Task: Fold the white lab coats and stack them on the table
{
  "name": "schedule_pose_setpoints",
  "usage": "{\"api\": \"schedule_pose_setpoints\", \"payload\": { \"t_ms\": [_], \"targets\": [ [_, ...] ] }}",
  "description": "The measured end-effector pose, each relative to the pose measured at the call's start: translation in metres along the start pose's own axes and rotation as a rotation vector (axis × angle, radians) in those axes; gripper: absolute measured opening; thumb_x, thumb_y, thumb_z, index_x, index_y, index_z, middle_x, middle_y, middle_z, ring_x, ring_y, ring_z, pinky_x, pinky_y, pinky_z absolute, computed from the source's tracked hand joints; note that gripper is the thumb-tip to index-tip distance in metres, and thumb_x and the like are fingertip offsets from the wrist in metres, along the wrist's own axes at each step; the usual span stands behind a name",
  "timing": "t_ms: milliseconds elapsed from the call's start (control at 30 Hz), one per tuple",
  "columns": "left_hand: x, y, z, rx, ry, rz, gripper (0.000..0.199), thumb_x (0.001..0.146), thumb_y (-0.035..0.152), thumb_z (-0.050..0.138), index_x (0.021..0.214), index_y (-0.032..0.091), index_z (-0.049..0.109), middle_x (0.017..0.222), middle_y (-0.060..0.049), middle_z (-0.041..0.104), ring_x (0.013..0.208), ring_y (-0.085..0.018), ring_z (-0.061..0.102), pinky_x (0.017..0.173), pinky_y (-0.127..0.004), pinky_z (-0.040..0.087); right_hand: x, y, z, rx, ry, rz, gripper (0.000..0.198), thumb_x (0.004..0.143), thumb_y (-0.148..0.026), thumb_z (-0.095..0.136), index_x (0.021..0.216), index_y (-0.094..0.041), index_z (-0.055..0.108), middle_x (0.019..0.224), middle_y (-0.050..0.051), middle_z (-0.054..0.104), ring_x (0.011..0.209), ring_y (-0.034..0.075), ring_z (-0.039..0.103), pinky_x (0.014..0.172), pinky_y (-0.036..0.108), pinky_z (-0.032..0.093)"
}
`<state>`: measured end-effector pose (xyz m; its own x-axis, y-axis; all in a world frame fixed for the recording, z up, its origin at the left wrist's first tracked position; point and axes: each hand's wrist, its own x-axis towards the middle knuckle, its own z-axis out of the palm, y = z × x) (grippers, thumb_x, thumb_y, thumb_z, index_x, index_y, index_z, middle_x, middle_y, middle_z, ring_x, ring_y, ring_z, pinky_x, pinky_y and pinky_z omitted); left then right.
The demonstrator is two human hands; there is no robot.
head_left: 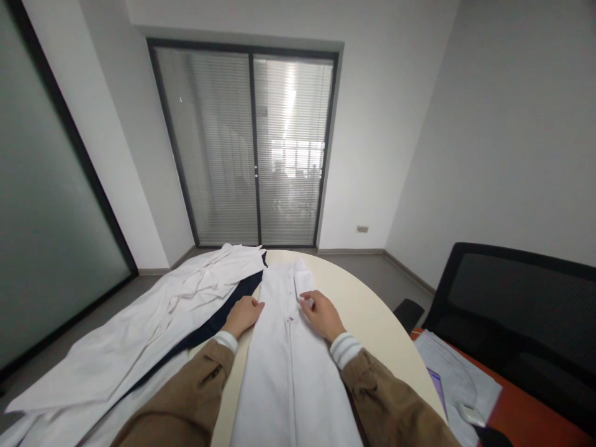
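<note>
A long white garment (270,366) lies lengthwise on the round table, with a seam down its middle and a small fastener partway along it. At its far right is a narrow folded flap (303,279). My left hand (244,313) is closed at the garment's left edge, thumb and fingers pinched on the cloth. On the other side, my right hand (321,313) has its thumb and bent fingers at the flap's edge, gripping the fabric lightly. The exact contact under the right fingertips is hard to make out.
More white garments (153,316) lie heaped on the left, with dark navy cloth (218,320) beneath them. The cream table (363,310) curves away to the right. A black mesh chair (512,310) with an orange seat (526,403) holds papers (456,366). Glass doors (251,149) stand behind.
</note>
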<state>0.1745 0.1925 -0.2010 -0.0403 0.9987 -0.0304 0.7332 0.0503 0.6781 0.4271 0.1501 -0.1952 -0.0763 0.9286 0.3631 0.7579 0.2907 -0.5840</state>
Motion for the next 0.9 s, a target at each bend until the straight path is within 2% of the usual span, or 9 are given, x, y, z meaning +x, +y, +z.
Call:
{"api": "schedule_pose_setpoints", "payload": {
  "t_ms": [67,167,300,400,500,567,667,767,900],
  "targets": [
    [0.007,0.002,0.003,-0.023,0.044,-0.005,0.022,0.076,0.038,0.067,0.078,0.016,0.069,0.087,-0.016,0.074,0.093,-0.031,0.069,0.074,-0.031,0.044,0.01,0.013,-0.001,-0.056,0.079,0.142,0.038,0.09,-0.041,0.051,0.118,-0.019,0.065,0.113,0.009,0.067,0.097,0.021,0.063,0.086,0.032,0.047],
    [0.015,0.003,0.007,-0.085,0.074,0.0,0.019,0.076,0.034,0.067,0.079,0.015,0.07,0.092,-0.017,0.074,0.098,-0.031,0.068,0.078,-0.032,0.045,0.028,0.03,-0.003,-0.121,0.056,0.345,0.051,0.088,-0.051,0.05,0.121,-0.015,0.064,0.112,0.015,0.068,0.102,0.027,0.064,0.087,0.038,0.047],
    [0.022,0.001,0.012,-0.22,0.051,-0.004,0.014,0.078,0.026,0.066,0.083,0.014,0.07,0.082,-0.01,0.074,0.069,-0.021,0.07,0.063,-0.026,0.047,0.051,0.045,-0.001,0.008,-0.047,0.481,0.049,0.078,-0.054,0.06,0.106,-0.015,0.071,0.112,0.017,0.07,0.103,0.031,0.064,0.085,0.04,0.046],
    [0.024,0.002,0.012,-0.346,0.031,-0.055,0.017,0.082,0.025,0.062,0.092,0.012,0.066,0.079,-0.008,0.072,0.048,-0.014,0.062,0.046,-0.023,0.042,0.065,0.053,0.002,0.193,-0.108,0.497,0.026,0.072,-0.036,0.068,0.085,-0.014,0.072,0.087,0.012,0.074,0.084,0.024,0.067,0.071,0.03,0.046],
    [0.021,0.007,0.012,-0.49,0.006,-0.098,0.017,0.085,0.024,0.059,0.097,0.011,0.061,0.087,-0.01,0.07,0.051,-0.013,0.066,0.041,-0.019,0.042,0.072,0.056,0.002,0.315,-0.18,0.506,0.013,0.073,-0.026,0.063,0.067,-0.014,0.062,0.057,0.005,0.066,0.057,0.016,0.06,0.055,0.025,0.041],
    [0.018,0.012,0.011,-0.589,-0.02,-0.104,0.016,0.087,0.023,0.059,0.098,0.012,0.058,0.095,-0.012,0.069,0.059,-0.015,0.071,0.045,-0.019,0.048,0.073,0.053,0.0,0.408,-0.22,0.523,0.013,0.076,-0.026,0.062,0.07,-0.017,0.055,0.054,0.003,0.064,0.047,0.013,0.055,0.049,0.024,0.039],
    [0.014,0.02,0.012,-0.713,-0.038,-0.092,0.015,0.089,0.022,0.058,0.1,0.013,0.055,0.101,-0.013,0.068,0.067,-0.018,0.074,0.052,-0.02,0.054,0.071,0.043,-0.005,0.577,-0.273,0.537,0.019,0.081,-0.031,0.061,0.084,-0.021,0.046,0.072,0.006,0.072,0.05,0.013,0.061,0.05,0.024,0.046],
    [0.014,0.025,0.01,-0.802,-0.026,-0.052,0.012,0.091,0.021,0.057,0.101,0.014,0.054,0.097,-0.012,0.069,0.077,-0.019,0.075,0.058,-0.021,0.056,0.067,0.03,-0.008,0.784,-0.283,0.517,0.027,0.085,-0.038,0.062,0.09,-0.023,0.04,0.096,0.01,0.073,0.07,0.016,0.069,0.06,0.028,0.053],
    [0.011,0.032,0.002,-0.891,-0.001,0.026,0.01,0.093,0.023,0.056,0.099,0.015,0.054,0.101,-0.011,0.071,0.092,-0.019,0.073,0.076,-0.026,0.058,0.064,0.016,-0.008,0.869,-0.233,0.315,0.031,0.087,-0.049,0.06,0.094,-0.024,0.044,0.116,0.009,0.068,0.105,0.02,0.065,0.082,0.035,0.055]
  ]
}}
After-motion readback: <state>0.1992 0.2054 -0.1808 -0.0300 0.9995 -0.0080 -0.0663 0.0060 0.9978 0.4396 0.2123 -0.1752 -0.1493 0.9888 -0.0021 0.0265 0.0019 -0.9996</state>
